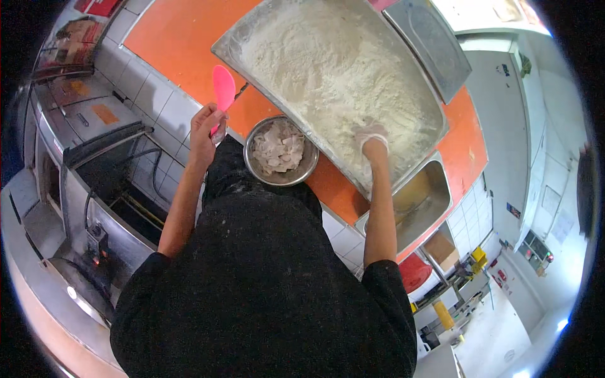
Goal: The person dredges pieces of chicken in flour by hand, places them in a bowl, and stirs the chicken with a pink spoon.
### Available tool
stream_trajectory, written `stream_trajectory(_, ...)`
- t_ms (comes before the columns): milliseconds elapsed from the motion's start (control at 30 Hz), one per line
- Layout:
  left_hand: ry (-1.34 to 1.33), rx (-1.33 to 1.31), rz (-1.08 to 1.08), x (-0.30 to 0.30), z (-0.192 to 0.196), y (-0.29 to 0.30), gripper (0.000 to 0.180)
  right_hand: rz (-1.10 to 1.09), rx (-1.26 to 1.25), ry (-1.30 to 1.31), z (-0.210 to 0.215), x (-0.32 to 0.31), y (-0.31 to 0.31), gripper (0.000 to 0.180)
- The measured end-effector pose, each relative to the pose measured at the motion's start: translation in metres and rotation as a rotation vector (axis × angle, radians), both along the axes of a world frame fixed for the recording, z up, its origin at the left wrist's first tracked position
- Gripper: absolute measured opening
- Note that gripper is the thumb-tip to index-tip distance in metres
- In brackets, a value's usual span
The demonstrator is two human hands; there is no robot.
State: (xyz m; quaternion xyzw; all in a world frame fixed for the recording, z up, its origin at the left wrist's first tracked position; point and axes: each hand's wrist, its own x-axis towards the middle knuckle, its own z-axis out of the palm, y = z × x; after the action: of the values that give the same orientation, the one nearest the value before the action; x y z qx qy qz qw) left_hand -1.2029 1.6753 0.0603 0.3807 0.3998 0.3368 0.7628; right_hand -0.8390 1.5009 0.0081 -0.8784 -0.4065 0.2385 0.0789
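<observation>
My left hand (207, 126) is closed round the handle of a pink spoon (224, 85), its oval head pointing up. Just right of it, a round steel bowl (251, 165) at the table's near edge holds pale, wet-looking pieces (277, 148), possibly raw meat. My right hand (372, 133) reaches into a large steel tray (337, 160) and touches the whitish flour (315, 63) spread across it. Flour coats this hand up to the wrist. Its fingers are partly buried, so their grip is hidden.
The tray rests on an orange table (176, 38). A flat metal lid or pan (428, 47) lies along its far right side. Near my right forearm is a steel pan (423, 192) with yellowish liquid. A metal fryer-like unit (120, 183) stands left, and a red tub (414, 272) lower right.
</observation>
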Motion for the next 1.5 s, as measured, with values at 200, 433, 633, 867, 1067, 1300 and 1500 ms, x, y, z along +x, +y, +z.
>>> stream_trajectory(200,-0.015,-0.026,0.007,-0.003,-0.003,0.001,0.018,-0.203,-0.033,0.119,0.027,0.012,-0.001,0.051)
stream_trajectory(433,-0.005,-0.034,0.011,0.0,-0.003,0.001,0.017,-0.333,0.078,0.502,0.048,0.009,-0.001,0.034)
stream_trajectory(633,-0.013,-0.032,0.018,-0.002,-0.003,0.001,0.016,0.119,-0.216,-0.179,0.054,-0.019,0.025,0.049)
stream_trajectory(867,0.013,-0.012,0.001,0.007,0.001,0.0,0.018,0.951,0.101,-0.575,-0.011,-0.058,0.096,0.05)
stream_trajectory(1067,0.02,0.008,-0.009,0.003,0.001,0.004,0.02,1.005,0.09,-0.331,-0.021,-0.042,0.085,0.039)
stream_trajectory(1300,0.036,-0.03,0.043,-0.003,-0.003,0.006,0.019,0.5,-0.285,-0.356,-0.004,0.0,0.037,0.055)
stream_trajectory(1500,0.005,-0.022,0.0,0.007,-0.002,0.006,0.02,0.195,0.29,-0.483,-0.044,-0.022,0.117,0.061)
